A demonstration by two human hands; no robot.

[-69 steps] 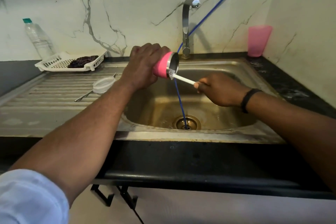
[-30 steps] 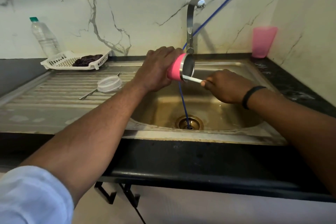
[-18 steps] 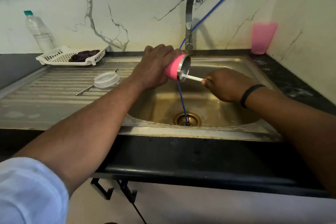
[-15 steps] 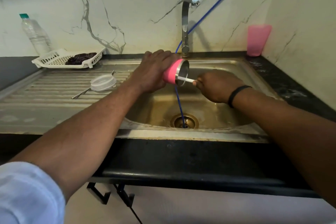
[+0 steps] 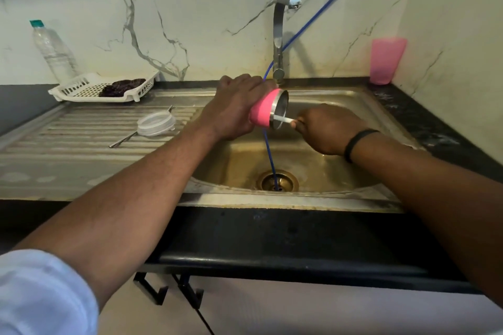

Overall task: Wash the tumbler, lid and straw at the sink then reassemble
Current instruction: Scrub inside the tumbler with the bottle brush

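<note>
My left hand [image 5: 234,106] grips the pink tumbler [image 5: 262,113] over the sink basin [image 5: 340,168]. The tumbler lies on its side with its steel mouth facing right. My right hand [image 5: 326,128] holds a thin white handle [image 5: 283,119], a brush by the look of it, whose far end is inside the tumbler's mouth. The clear lid [image 5: 155,124] lies on the ribbed drainboard [image 5: 68,144] to the left. The metal straw [image 5: 128,139] lies partly under the lid.
A steel tap [image 5: 279,35] stands behind the basin. A blue hose [image 5: 269,149] runs from the wall down into the drain [image 5: 277,181]. A white basket [image 5: 103,87] with a dark scrubber and a water bottle [image 5: 53,51] stand at back left. A pink cup [image 5: 386,60] stands at back right.
The white handle has gone deeper into the tumbler's mouth, and my right hand has come closer to the rim. The tumbler has stayed over the basin with small shifts.
</note>
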